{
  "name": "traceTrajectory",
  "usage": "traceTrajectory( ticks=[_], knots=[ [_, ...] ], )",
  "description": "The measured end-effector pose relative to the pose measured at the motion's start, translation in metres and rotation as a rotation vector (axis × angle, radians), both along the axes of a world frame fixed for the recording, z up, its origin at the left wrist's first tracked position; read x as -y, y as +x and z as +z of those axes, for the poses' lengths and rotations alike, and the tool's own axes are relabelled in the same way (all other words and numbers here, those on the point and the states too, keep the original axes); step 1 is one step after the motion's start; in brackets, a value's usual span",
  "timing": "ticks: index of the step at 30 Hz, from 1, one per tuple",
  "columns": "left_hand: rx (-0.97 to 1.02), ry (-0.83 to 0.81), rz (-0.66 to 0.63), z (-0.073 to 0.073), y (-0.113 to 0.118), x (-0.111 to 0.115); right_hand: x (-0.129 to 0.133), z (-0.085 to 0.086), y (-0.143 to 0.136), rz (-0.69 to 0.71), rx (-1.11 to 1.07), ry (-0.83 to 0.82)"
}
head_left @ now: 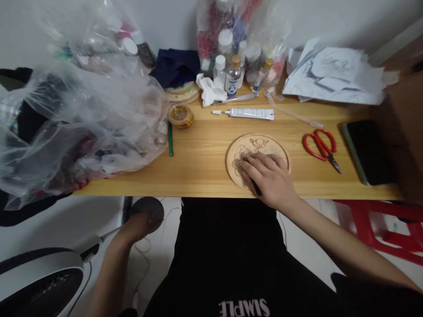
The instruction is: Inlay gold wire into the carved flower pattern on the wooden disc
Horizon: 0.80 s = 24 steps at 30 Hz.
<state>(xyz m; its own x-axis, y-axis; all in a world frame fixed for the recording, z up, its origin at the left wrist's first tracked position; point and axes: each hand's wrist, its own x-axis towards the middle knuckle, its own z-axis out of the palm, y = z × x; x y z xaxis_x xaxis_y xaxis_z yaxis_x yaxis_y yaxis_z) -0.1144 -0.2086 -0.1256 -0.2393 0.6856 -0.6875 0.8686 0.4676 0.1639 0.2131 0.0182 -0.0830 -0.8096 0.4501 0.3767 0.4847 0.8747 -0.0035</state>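
A: Surface, room?
B: Yellow wood-grain table (198, 171), pale grey wall (175, 22) behind, red plastic stool (365, 226) lower right.
A: Counts?
B: One round, line-patterned light-wood disc (261, 143) on the table; one white tube (253, 114); one pair of red-handled metal pliers (330, 157).
A: Fingers?
B: Right hand (267, 174): closed round slim black tool (257, 188), fingertips over disc's left half. Left hand (143, 226): below table edge; can't tell grip.

The right hand (269, 174) holds a slim dark tool (256, 188) over a round patterned wooden board (235, 147), near red-handled pliers (328, 152).
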Motion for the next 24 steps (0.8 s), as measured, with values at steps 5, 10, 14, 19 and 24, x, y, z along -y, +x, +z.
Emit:
traceTrajectory(
  ticks=[5,10,14,19,24],
  knots=[
    [0.286,0.432,-0.276,0.091,0.015,-0.037,0.000,0.002,-0.001,-0.012,-0.001,-0.016],
    [0.188,0.883,-0.724,0.102,0.052,-0.124,0.000,0.004,0.000,-0.018,0.034,-0.073],
    [0.153,0.967,-1.030,0.063,0.073,-0.183,-0.001,0.008,-0.003,-0.030,0.010,-0.088],
    [0.226,1.013,-1.151,0.043,0.076,-0.207,-0.001,0.010,-0.005,-0.062,0.023,-0.099],
    [0.301,0.953,-1.146,0.044,0.072,-0.210,0.000,0.007,-0.003,-0.082,0.010,-0.132]
  ],
)
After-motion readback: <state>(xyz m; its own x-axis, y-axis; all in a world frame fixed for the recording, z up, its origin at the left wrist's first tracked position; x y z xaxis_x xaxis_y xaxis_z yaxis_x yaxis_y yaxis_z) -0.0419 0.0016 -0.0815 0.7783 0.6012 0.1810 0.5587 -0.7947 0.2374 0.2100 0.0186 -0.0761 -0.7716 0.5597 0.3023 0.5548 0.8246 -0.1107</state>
